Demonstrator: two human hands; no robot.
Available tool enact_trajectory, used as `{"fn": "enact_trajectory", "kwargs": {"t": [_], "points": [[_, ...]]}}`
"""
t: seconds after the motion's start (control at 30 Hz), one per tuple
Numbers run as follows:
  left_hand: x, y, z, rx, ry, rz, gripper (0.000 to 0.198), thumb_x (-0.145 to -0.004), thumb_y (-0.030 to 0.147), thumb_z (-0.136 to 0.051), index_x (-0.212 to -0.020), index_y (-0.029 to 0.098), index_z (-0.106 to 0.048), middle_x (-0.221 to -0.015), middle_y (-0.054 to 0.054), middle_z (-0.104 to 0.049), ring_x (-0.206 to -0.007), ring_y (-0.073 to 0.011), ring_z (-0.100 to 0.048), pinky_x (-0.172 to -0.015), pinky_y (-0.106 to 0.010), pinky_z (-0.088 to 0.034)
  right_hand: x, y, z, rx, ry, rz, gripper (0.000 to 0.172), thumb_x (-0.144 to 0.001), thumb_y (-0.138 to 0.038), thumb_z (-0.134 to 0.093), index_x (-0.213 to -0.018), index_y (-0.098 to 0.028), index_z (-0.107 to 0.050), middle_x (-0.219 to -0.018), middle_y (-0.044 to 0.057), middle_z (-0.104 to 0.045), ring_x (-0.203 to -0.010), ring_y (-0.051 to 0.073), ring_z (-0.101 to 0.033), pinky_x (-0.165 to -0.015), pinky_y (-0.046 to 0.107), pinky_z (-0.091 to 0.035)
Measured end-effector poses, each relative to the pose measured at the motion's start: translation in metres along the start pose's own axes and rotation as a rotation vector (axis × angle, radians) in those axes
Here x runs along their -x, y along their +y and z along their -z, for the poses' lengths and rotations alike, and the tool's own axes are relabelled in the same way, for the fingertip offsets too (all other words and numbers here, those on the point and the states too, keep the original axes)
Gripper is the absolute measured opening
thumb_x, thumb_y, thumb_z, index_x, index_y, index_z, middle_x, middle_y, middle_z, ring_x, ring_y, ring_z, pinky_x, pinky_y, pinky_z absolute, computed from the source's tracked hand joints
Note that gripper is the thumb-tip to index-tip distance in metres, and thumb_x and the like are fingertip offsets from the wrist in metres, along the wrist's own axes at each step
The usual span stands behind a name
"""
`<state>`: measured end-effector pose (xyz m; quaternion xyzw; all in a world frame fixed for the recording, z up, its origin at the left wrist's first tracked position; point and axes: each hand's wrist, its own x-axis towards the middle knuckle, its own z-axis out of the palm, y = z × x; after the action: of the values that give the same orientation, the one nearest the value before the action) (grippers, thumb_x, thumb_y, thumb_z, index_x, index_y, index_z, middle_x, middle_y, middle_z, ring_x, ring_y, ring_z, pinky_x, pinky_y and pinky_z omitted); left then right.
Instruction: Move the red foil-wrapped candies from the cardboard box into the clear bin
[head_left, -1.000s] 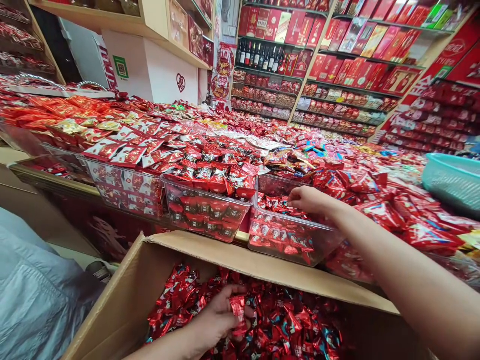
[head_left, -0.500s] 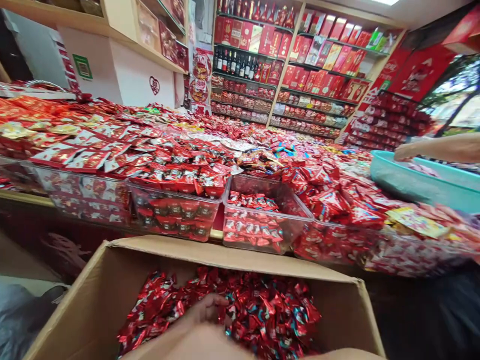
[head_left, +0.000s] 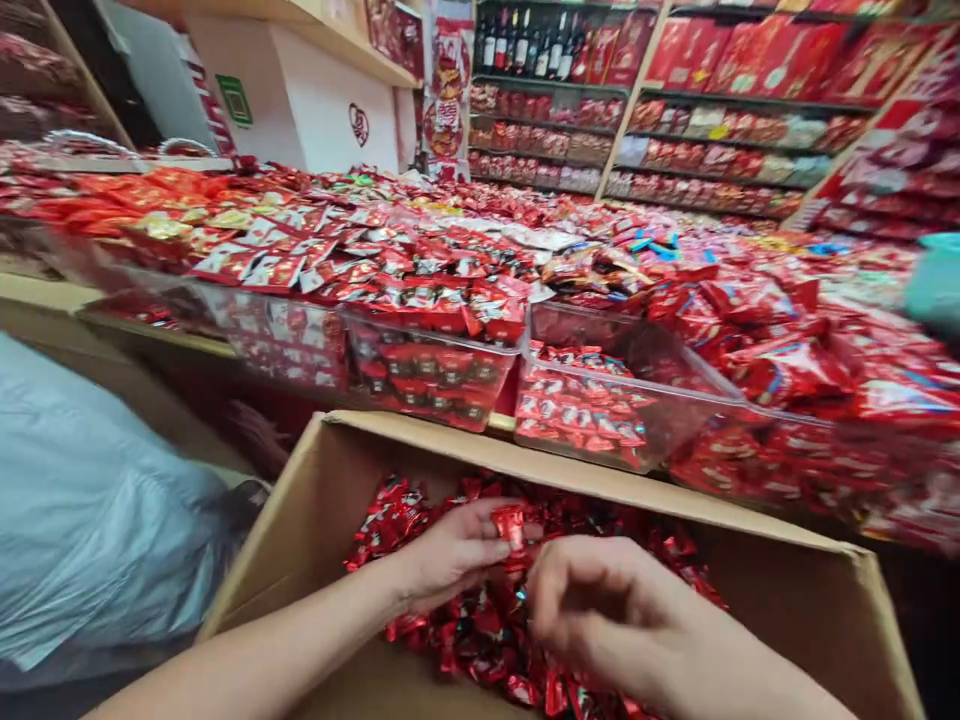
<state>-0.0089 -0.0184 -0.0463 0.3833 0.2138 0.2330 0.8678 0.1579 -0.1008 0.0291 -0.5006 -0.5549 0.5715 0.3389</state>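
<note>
A cardboard box (head_left: 600,487) stands below me, with a heap of shiny red wrapped candies (head_left: 480,620) in it. Over the heap, my left hand (head_left: 454,550) is closed on one red wrapped candy (head_left: 511,524), held between thumb and fingers. Close beside it on the right, my right hand (head_left: 607,600) has its fingers curled inward. It is slightly blurred, and whatever its fingers may hold is hidden.
Beyond the box runs a counter of clear plastic bins, one a partly filled bin (head_left: 592,420), others heaped with candy packets (head_left: 442,300). Grey-blue clothing of a person (head_left: 97,520) is at the left. Shelves (head_left: 555,130) stand behind; a turquoise basin (head_left: 934,285) shows at right.
My view has turned down and left. One hand was in the heap; now both hands are above it, the left with a candy. The person's grey-blue clothing fills more of the left side.
</note>
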Motion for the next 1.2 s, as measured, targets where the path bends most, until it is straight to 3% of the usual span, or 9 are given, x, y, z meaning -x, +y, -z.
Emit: {"fn": "enact_trajectory", "kwargs": {"t": [0.13, 0.27, 0.4, 0.5, 0.6, 0.77, 0.87, 1.07, 1.2], "points": [[0.003, -0.001, -0.007, 0.024, 0.02, 0.0, 0.032, -0.071, 0.018, -0.061, -0.101, 0.018, -0.05, -0.098, -0.007, -0.056, -0.089, -0.0174, -0.053, -0.082, -0.033, -0.038, -0.026, 0.032, 0.009, 0.056, 0.164, -0.069, 0.012, -0.072, -0.028, -0.052, -0.077, -0.017, -0.051, -0.065, -0.001, -0.052, -0.059, 0.009, -0.045, -0.055, 0.021, -0.038], [0.002, -0.01, -0.009, -0.022, 0.133, 0.022, 0.032, -0.068, 0.02, -0.065, -0.097, 0.018, -0.051, -0.089, -0.004, -0.056, -0.082, -0.0148, -0.053, -0.072, -0.028, -0.043, -0.03, 0.061, -0.004, -0.112, 0.153, -0.028, 0.028, -0.067, -0.03, -0.06, -0.088, -0.018, -0.046, -0.075, 0.001, -0.053, -0.067, 0.012, -0.049, -0.061, 0.024, -0.041], [-0.001, -0.013, -0.006, -0.172, 0.196, -0.016, 0.044, -0.064, 0.024, -0.068, -0.101, 0.02, -0.046, -0.082, 0.0, -0.055, -0.064, -0.0109, -0.054, -0.057, -0.022, -0.045, -0.032, 0.063, -0.019, -0.158, 0.195, 0.043, 0.027, -0.067, -0.033, -0.059, -0.086, -0.019, -0.048, -0.073, 0.001, -0.055, -0.064, 0.013, -0.051, -0.061, 0.026, -0.043], [-0.003, -0.01, -0.004, -0.265, 0.165, -0.007, 0.031, -0.068, 0.033, -0.062, -0.09, 0.015, -0.049, -0.07, 0.0, -0.057, -0.055, -0.0109, -0.054, -0.051, -0.022, -0.044, -0.03, 0.06, -0.018, -0.267, 0.211, -0.022, 0.023, -0.071, -0.038, -0.053, -0.081, -0.017, -0.053, -0.072, 0.002, -0.058, -0.063, 0.013, -0.053, -0.062, 0.027, -0.043], [-0.004, -0.01, -0.004, -0.235, 0.227, 0.001, 0.027, -0.067, 0.036, -0.062, -0.074, 0.014, -0.048, -0.061, 0.001, -0.057, -0.057, -0.0127, -0.056, -0.05, -0.021, -0.042, -0.026, 0.061, -0.012, -0.314, 0.278, -0.125, 0.025, -0.071, -0.038, -0.054, -0.084, -0.016, -0.055, -0.066, 0.001, -0.057, -0.059, 0.011, -0.052, -0.059, 0.025, -0.042], [-0.004, -0.017, -0.009, -0.161, 0.318, 0.021, 0.031, -0.063, 0.038, -0.066, -0.067, 0.014, -0.046, -0.06, 0.001, -0.057, -0.056, -0.0121, -0.055, -0.052, -0.022, -0.04, -0.025, 0.066, -0.017, -0.401, 0.306, -0.02, 0.032, -0.062, -0.036, -0.063, -0.088, -0.021, -0.053, -0.08, 0.002, -0.058, -0.07, 0.015, -0.055, -0.061, 0.027, -0.045], [-0.003, -0.021, -0.008, -0.274, 0.297, 0.054, 0.031, -0.065, 0.041, -0.062, -0.066, 0.013, -0.049, -0.057, 0.0, -0.057, -0.054, -0.0118, -0.052, -0.052, -0.022, -0.038, -0.029, 0.071, -0.023, -0.419, 0.327, -0.001, 0.025, -0.063, -0.039, -0.061, -0.075, -0.02, -0.054, -0.068, 0.001, -0.059, -0.065, 0.016, -0.057, -0.062, 0.028, -0.046], [0.0, -0.013, -0.005, -0.408, 0.188, 0.05, 0.03, -0.069, 0.041, -0.058, -0.072, 0.011, -0.058, -0.065, -0.002, -0.06, -0.059, -0.0124, -0.052, -0.056, -0.023, -0.037, -0.033, 0.075, -0.02, -0.28, 0.476, 0.044, 0.028, -0.062, -0.04, -0.061, -0.081, -0.021, -0.054, -0.071, 0.001, -0.059, -0.069, 0.016, -0.056, -0.063, 0.026, -0.046], [0.003, -0.009, -0.007, -0.343, 0.093, 0.029, 0.032, -0.071, 0.043, -0.055, -0.077, 0.012, -0.056, -0.072, -0.004, -0.06, -0.062, -0.0136, -0.054, -0.056, -0.023, -0.037, -0.018, 0.034, 0.002, 0.139, 0.482, 0.185, 0.021, -0.071, -0.036, -0.053, -0.088, -0.023, -0.055, -0.082, 0.004, -0.06, -0.078, 0.018, -0.055, -0.069, 0.028, -0.044]]}}
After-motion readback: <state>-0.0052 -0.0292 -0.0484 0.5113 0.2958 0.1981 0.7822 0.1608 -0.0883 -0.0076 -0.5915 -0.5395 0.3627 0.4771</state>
